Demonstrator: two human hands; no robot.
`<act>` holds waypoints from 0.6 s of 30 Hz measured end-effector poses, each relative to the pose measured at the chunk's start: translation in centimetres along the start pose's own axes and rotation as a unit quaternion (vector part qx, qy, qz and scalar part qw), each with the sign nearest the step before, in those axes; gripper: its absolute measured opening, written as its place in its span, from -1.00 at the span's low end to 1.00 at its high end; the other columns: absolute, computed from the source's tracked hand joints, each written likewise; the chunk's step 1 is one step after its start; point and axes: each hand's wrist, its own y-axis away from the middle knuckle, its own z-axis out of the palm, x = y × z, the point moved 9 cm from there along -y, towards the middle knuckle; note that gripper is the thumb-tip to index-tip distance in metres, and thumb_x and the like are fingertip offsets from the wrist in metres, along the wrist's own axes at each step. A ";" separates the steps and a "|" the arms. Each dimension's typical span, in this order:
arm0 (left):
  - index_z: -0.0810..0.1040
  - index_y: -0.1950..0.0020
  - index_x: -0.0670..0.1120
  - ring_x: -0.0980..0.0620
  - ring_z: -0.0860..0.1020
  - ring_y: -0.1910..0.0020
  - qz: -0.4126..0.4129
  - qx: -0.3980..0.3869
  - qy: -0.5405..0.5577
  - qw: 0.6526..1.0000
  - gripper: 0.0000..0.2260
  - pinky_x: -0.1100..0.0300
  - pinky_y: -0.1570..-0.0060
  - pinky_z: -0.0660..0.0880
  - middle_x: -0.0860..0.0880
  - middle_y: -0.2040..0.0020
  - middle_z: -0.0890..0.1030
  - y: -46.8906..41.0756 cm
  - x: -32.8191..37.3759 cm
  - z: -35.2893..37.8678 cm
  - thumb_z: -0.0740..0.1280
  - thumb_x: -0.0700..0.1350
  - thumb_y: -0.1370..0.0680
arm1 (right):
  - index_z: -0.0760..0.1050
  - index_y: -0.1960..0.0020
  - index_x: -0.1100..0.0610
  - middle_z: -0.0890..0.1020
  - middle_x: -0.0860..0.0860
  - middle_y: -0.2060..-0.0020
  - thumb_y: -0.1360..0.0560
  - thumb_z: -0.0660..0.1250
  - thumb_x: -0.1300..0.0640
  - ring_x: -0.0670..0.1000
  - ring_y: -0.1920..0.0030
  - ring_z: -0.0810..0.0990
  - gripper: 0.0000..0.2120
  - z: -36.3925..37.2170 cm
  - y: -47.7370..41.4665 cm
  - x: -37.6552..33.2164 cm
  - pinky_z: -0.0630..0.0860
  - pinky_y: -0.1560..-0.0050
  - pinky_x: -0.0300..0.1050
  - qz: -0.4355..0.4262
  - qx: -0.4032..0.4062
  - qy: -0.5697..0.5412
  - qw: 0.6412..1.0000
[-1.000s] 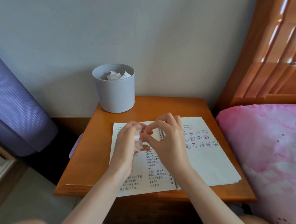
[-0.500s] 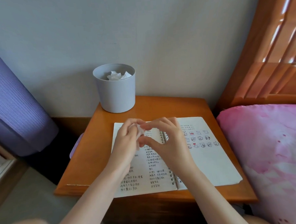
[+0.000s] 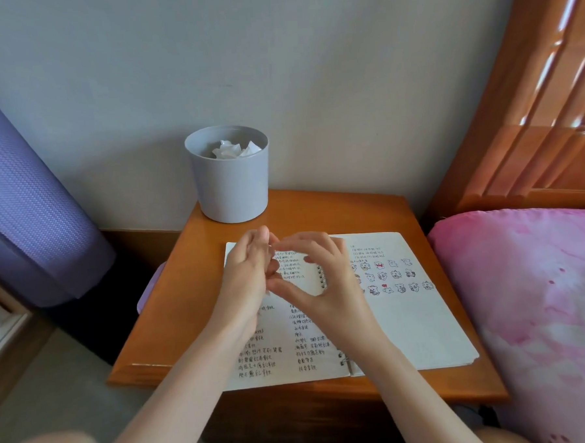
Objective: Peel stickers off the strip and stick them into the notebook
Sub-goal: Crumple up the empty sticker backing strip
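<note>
Helper: Where is the notebook?

Me: I see the notebook lying open and flat on the small wooden table. Its left page is full of writing.

Helper: Are any stickers in it?

Me: Yes. Three short rows of little stickers sit on the upper part of the notebook's right page. The bottom of that page is bare, so I think there is room for more.

Helper: What are the hands doing?

Me: Both float above the notebook's left page, close to the rings. The left hand points its long fingers up and bends the small ones in. The right hand makes a curve with its thumb and first finger, and its fingertips meet the left hand's.

Helper: Do they hold the strip?

Me: I cannot tell. The hands are blurry, and the spot where they touch is hidden. I see no strip lying around the notebook, so my guess is that it sits between those fingers.

Helper: And the bin?

Me: The gray bin stands behind the notebook, with crumpled white paper inside.

Helper: How far along are we?

Me: Partway, I think. Some stickers are stuck down. The next one is not on the page yet.
</note>
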 end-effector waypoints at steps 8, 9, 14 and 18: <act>0.53 -0.21 -0.08 0.13 0.56 0.42 -0.068 -0.031 0.114 0.991 -0.78 0.35 0.44 0.52 -0.06 0.25 0.58 0.1 -1.4 0.2 0.13 -0.13 -0.66 | 0.61 -0.09 -0.01 0.52 -0.12 -0.14 -0.40 0.40 -0.09 -0.03 -0.15 0.32 -0.70 0.2 -0.1 -0.8 0.37 -0.10 -0.26 -0.104 0.044 0.130 0.985; 0.53 -0.20 -0.11 0.10 0.63 0.34 -0.066 -0.039 0.120 0.990 -0.77 0.32 0.34 0.58 -0.11 0.16 0.61 0.1 -1.3 0.3 0.12 -0.13 -0.67 | 0.62 -0.05 0.00 0.53 -0.11 -0.13 -0.41 0.39 -0.09 -0.01 -0.15 0.32 -0.73 -0.1 -0.1 -0.9 0.38 -0.09 -0.23 -0.110 0.065 0.131 0.983; 0.56 -0.07 -0.17 0.11 0.64 0.41 -0.035 -0.034 0.097 0.994 -0.75 0.16 0.18 0.64 -0.10 0.22 0.58 0.4 -1.0 0.6 0.11 -0.12 -0.67 | 0.60 0.11 0.04 0.54 -0.08 -0.17 -0.41 0.43 -0.03 0.00 -0.24 0.32 -0.84 -0.6 0.1 -1.1 0.42 -0.11 -0.14 -0.114 0.119 0.133 0.977; 0.54 0.09 -0.15 0.10 0.59 0.47 -0.031 -0.039 0.070 0.996 -0.71 0.26 0.33 0.58 0.00 0.39 0.55 0.3 -1.1 0.7 0.14 -0.01 -0.65 | 0.58 0.16 0.05 0.51 -0.05 -0.22 -0.41 0.45 0.02 0.01 -0.28 0.33 -0.89 -0.6 0.4 -0.8 0.38 -0.19 -0.13 -0.091 0.135 0.125 0.979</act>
